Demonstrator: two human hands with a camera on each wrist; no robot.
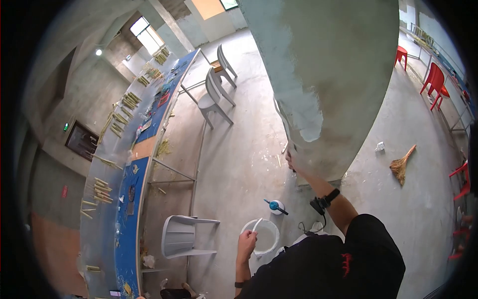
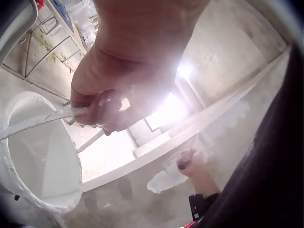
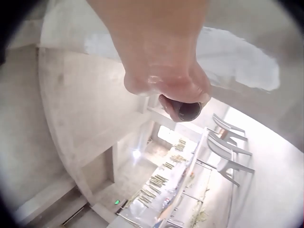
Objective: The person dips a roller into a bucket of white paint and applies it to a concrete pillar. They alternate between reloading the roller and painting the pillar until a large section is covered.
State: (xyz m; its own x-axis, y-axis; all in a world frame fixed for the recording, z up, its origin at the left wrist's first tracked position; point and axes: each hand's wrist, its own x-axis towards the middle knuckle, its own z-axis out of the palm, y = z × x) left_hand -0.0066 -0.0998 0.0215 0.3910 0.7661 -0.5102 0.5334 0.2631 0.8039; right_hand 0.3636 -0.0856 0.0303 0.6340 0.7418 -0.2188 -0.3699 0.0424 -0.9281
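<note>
My right hand [image 1: 291,160] grips a tool by its dark round handle [image 3: 190,111], at the left edge of a grey pillar [image 1: 343,89]. The tool's working end is mostly hidden. Beside the hand, a pale wet-looking coat [image 1: 309,117] with a ragged border covers part of the pillar face. Down by my body, my left hand [image 1: 246,244] pinches a narrow strip smeared with white [image 2: 42,122]. That strip passes across the mouth of a white bucket [image 2: 71,164], whose rim is crusted with white. Fingers of the left hand are curled around the strip's end.
A white container with a blue top [image 1: 276,206] stands beyond the bucket. A grey chair [image 1: 184,236] and a long blue-topped table [image 1: 132,209] with bundled stalks are at left. A straw broom [image 1: 400,167] lies on the floor at right, near red chairs [image 1: 434,79].
</note>
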